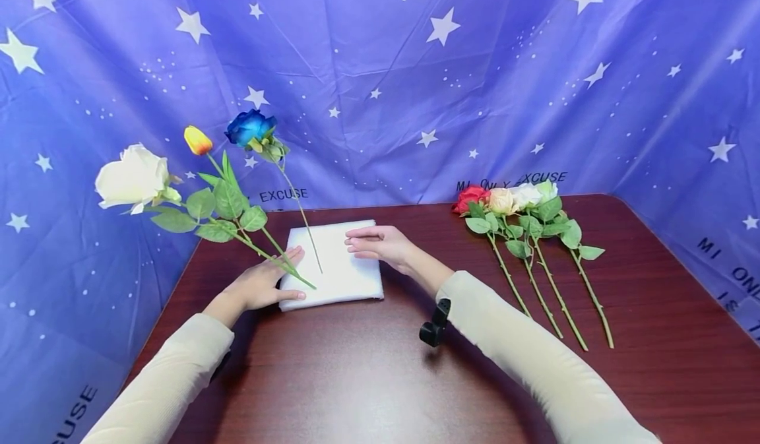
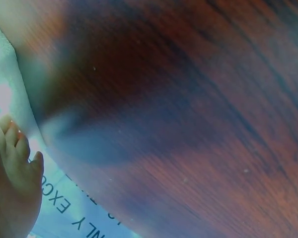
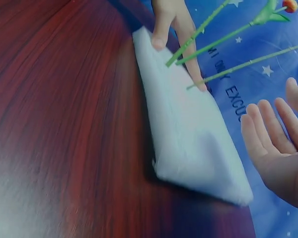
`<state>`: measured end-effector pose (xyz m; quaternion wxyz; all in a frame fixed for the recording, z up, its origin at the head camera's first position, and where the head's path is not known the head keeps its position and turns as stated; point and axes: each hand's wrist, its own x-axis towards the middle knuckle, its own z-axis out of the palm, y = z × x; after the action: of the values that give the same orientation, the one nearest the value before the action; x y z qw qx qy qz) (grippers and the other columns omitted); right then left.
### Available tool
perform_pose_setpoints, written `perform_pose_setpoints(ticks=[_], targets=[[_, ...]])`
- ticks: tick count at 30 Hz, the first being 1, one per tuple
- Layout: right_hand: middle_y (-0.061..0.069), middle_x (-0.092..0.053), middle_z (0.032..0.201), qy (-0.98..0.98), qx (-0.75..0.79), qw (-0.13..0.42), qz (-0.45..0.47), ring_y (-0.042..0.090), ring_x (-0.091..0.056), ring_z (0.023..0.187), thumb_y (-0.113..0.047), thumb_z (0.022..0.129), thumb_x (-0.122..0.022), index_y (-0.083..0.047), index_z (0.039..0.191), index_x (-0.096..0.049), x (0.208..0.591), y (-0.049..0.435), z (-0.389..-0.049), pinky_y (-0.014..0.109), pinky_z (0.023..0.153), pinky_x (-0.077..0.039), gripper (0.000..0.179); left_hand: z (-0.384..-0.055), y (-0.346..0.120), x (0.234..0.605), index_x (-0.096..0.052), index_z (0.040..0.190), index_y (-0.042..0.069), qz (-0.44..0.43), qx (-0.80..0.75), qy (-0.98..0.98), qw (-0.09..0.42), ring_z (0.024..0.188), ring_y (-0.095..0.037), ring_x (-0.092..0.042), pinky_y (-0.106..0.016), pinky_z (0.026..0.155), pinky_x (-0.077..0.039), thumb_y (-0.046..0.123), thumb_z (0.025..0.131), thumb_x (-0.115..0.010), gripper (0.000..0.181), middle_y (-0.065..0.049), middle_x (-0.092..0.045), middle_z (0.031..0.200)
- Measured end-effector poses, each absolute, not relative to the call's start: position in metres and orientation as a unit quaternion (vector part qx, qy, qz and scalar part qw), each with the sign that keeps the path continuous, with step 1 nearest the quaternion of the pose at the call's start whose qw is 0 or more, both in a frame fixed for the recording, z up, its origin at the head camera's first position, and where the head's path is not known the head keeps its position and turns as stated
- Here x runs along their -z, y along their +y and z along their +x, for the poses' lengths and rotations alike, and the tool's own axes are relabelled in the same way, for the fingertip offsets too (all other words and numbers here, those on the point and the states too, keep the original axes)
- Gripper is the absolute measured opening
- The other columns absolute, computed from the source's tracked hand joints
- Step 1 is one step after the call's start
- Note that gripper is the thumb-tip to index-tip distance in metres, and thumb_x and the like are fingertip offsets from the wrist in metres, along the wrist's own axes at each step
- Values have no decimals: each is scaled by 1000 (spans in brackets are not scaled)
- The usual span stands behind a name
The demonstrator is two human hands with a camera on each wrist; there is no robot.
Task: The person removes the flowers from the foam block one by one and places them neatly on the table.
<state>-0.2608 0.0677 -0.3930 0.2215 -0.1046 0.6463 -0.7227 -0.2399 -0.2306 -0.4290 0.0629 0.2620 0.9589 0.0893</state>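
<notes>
A white foam block (image 1: 347, 276) lies on the table with three artificial flowers standing in it. The white rose (image 1: 133, 177) and the orange-yellow tulip (image 1: 198, 140) lean far left, while the blue rose (image 1: 249, 127) leans left less. My left hand (image 1: 261, 285) rests on the block's left side, thumb and fingers spread. In the right wrist view that hand (image 3: 176, 25) lies beside the stems. Over the block's right part is my right hand (image 1: 382, 246), fingers extended, nothing in it. The same hand (image 3: 278, 144) appears palm side in the right wrist view.
On the right of the dark red wooden table (image 1: 356, 378) lie several more flowers side by side, among them a red rose (image 1: 472, 198) and a peach rose (image 1: 503, 201). Behind the table hangs a blue-purple cloth (image 1: 356, 147) with white stars.
</notes>
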Motion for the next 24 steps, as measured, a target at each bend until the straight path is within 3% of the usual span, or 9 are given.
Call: perform_pose_setpoints(ticks=[6,15,24], targets=[[30,-58,129,652,717,208,-131,15,-71,96,1,91,-60,9,128,-56,389,41,-266,41,100,-51,38,-239,-230,427,-25,153,13,252,-95,960,69,147,-34,-27,-53,117,-28,62,83,-61,93,-10,-25,160],[22,-66,122,714,657,123,-209,28,-66,112,-2,84,-70,2,123,-63,389,22,-269,28,91,-56,40,-239,-228,428,-25,153,14,249,-96,961,77,146,-35,-27,-53,117,-28,64,82,-59,93,-9,-24,161],[23,-62,127,697,674,117,-215,32,-64,115,2,84,-68,3,126,-60,390,8,-274,29,90,-56,43,-241,-230,428,-25,153,13,256,-98,959,75,147,-34,-26,-53,117,-28,65,82,-60,95,-10,-23,161]])
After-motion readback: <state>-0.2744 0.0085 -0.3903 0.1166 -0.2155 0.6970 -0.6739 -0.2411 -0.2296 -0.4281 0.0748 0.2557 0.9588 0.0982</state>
